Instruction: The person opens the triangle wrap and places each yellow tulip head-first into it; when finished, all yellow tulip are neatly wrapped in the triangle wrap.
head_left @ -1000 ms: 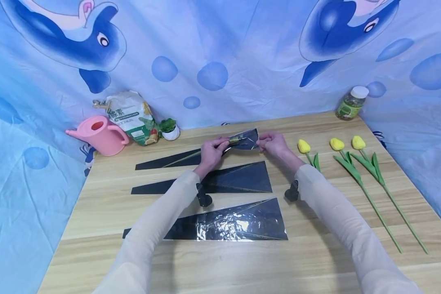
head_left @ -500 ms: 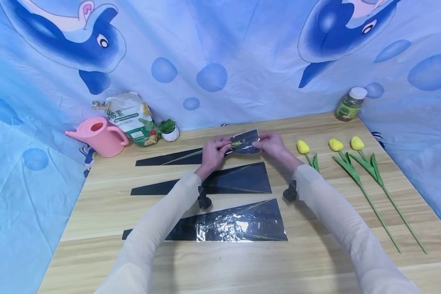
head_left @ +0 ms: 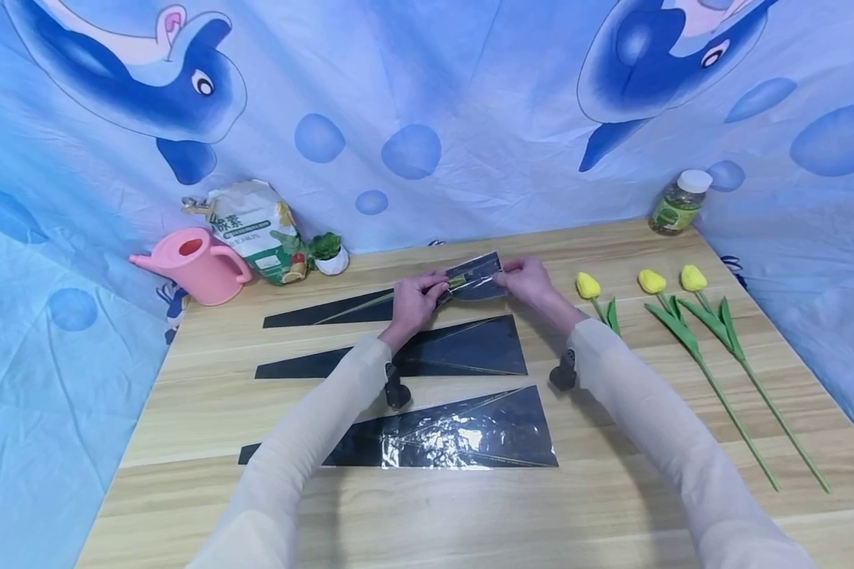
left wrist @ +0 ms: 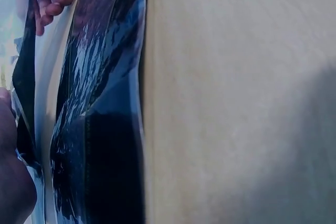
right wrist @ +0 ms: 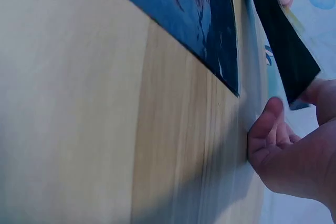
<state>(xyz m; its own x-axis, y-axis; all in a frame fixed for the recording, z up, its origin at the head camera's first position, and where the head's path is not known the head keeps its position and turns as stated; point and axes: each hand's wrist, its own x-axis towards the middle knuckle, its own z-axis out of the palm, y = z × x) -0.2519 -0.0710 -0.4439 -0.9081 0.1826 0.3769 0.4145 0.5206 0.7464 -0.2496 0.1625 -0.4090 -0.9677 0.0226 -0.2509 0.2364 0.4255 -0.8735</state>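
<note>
At the back of the table, a black, tapered flower sleeve [head_left: 480,273] of shiny film with a small gold-green mark is held in both hands. My left hand [head_left: 413,304] pinches it near the middle, thumb on top. My right hand [head_left: 530,282] pinches its wide right end; in the right wrist view the sleeve's edge [right wrist: 291,61] runs into the right hand's fingers [right wrist: 323,95]. The narrow end extends left along the table. Two similar sleeves lie flat in front: a middle one [head_left: 470,344] and a glossy nearer one [head_left: 470,431], both partly covered by the left arm.
Three yellow artificial tulips [head_left: 693,276] with green stems lie at the right. Along the back left stand a pink watering can [head_left: 209,273], a clipped white bag [head_left: 256,229] and a small potted plant [head_left: 330,253]. A white-capped jar [head_left: 678,204] stands at the back right.
The right thumb has shifted inward from the sleeve's corner onto its face, and the wide end has changed its tilt slightly. The left hand has moved slightly right, still pinching the sleeve.
</note>
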